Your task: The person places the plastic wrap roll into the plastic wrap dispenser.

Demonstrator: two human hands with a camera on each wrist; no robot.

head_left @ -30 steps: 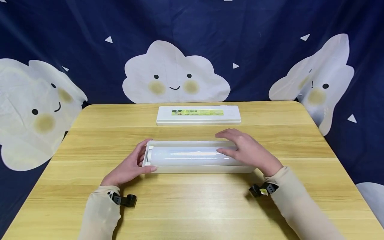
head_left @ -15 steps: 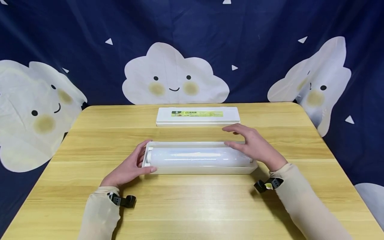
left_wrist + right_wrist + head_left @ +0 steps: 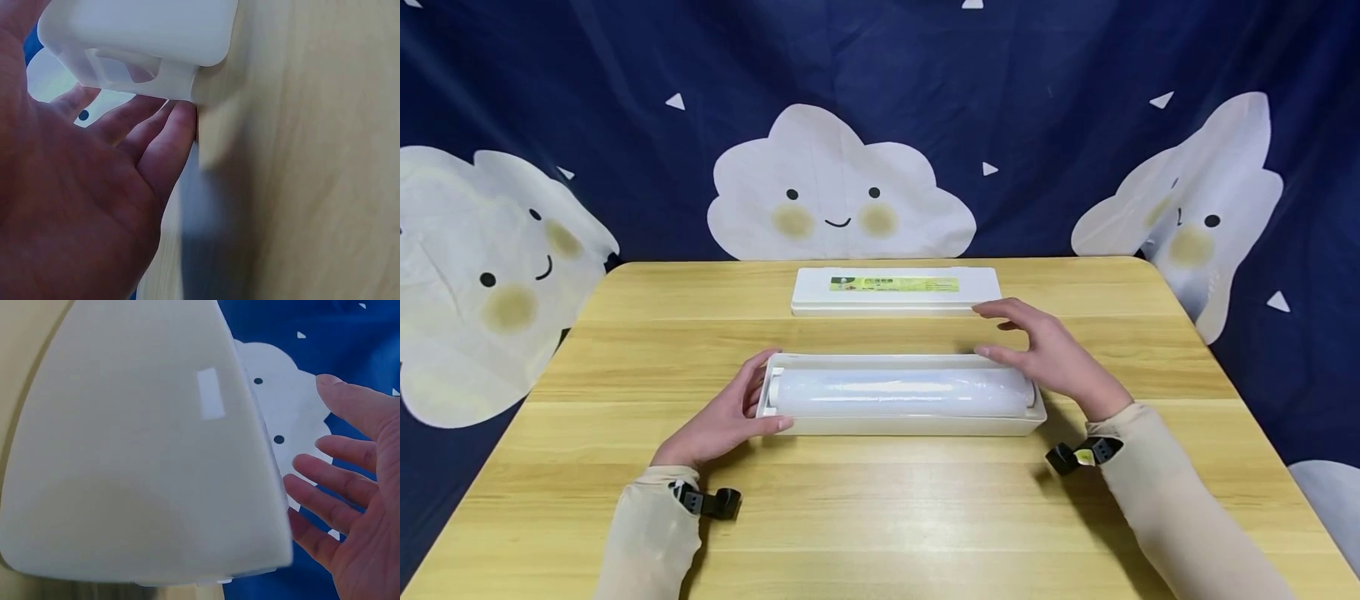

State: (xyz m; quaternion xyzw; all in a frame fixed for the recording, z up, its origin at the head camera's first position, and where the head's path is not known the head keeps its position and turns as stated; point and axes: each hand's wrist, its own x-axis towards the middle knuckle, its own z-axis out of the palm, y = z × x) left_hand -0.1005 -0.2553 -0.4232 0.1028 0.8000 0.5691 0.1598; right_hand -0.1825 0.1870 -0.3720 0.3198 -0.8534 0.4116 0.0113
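Observation:
A long white dispenser box (image 3: 917,427) lies across the table with its top off. Inside it rests a shiny, translucent roll of plastic wrap (image 3: 902,393). My left hand (image 3: 730,418) holds the box's left end, thumb along the front wall and fingers behind the end. In the left wrist view those fingers (image 3: 165,147) reach the lower edge of the box end. Over the back right corner hovers my right hand (image 3: 1054,354), fingers spread and holding nothing. The right wrist view shows the same hand (image 3: 350,481) beside the smooth white box wall (image 3: 137,450).
Behind the box, near the table's far edge, lies a flat white lid (image 3: 820,298) with a green and yellow label (image 3: 895,284). The wooden table (image 3: 880,508) ends at a dark blue curtain (image 3: 1022,75) printed with clouds.
My right hand has drawn back to the right and slightly away, uncovering the right end of the roll. The left hand and the box have stayed in place.

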